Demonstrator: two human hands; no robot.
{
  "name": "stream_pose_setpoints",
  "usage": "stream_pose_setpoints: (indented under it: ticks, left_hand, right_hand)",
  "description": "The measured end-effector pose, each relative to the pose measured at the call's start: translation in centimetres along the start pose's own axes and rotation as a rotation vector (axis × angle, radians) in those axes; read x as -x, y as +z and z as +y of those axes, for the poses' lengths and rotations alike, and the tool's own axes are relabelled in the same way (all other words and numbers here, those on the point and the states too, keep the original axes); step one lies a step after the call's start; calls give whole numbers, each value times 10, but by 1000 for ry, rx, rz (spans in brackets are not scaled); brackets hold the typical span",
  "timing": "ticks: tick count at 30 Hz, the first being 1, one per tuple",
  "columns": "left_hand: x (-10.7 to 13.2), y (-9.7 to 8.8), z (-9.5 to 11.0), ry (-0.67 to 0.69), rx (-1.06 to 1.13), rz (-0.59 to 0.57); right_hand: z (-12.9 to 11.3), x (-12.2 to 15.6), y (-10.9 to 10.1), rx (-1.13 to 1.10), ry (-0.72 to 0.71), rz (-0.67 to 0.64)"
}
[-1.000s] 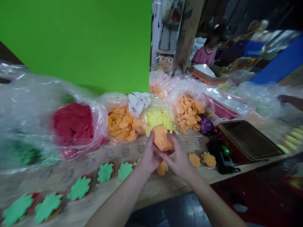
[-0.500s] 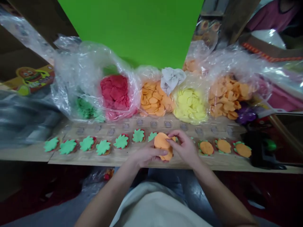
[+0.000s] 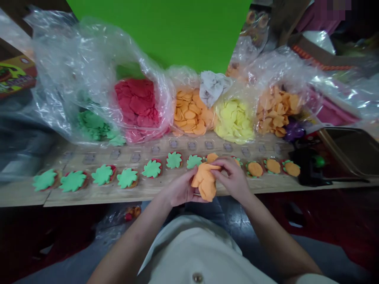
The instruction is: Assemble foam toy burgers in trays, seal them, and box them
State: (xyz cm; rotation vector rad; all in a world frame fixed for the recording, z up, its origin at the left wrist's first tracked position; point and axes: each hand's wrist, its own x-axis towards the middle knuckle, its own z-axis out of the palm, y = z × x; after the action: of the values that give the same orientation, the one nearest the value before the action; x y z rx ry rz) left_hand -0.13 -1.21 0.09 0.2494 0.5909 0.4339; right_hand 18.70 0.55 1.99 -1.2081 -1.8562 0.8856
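Pinching orange felt discs (image 3: 205,182), left hand (image 3: 177,192), right hand (image 3: 234,180), printed box (image 3: 14,77) lettering unreadable

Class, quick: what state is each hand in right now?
Left hand: shut on the orange felt pieces.
Right hand: shut on the same orange felt pieces.

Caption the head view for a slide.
Left hand and right hand hold orange felt discs by a wooden board lined with green leaf cutouts, bags of coloured pieces behind.

No legible text or numbers, printed box (image 3: 13,77) at far left, lettering too blurred
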Motion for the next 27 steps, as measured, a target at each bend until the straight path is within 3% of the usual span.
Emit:
stream_pose_setpoints:
  ticks: [3, 5, 11, 14, 17, 21, 25, 27]
  left_hand:
    - [-2, -1, -4, -16, 41, 40]
    - [-2, 0, -6, -19, 84, 29]
    - [-6, 8, -10, 60, 217, 73]
    - [-12, 10, -12, 127, 222, 118]
    - [-15, 16, -16, 283, 80, 213]
    - [-11, 27, -18, 529, -217, 348]
    - [-5, 32, -15, 587, -502, 462]
    - [-6, 32, -14, 583, -523, 479]
  right_hand:
    - [-8, 10, 2, 152, -272, 24]
    - [-11, 15, 6, 172, -330, 41]
    - [-1, 15, 19, -158, 165, 191]
    - [-1, 15, 18, 44, 81, 226]
    - [-5, 16, 18, 205, -42, 52]
    - [-1, 19, 25, 7, 72, 33]
    - [7, 21, 31, -240, 199, -31]
    - [9, 22, 31, -299, 253, -33]
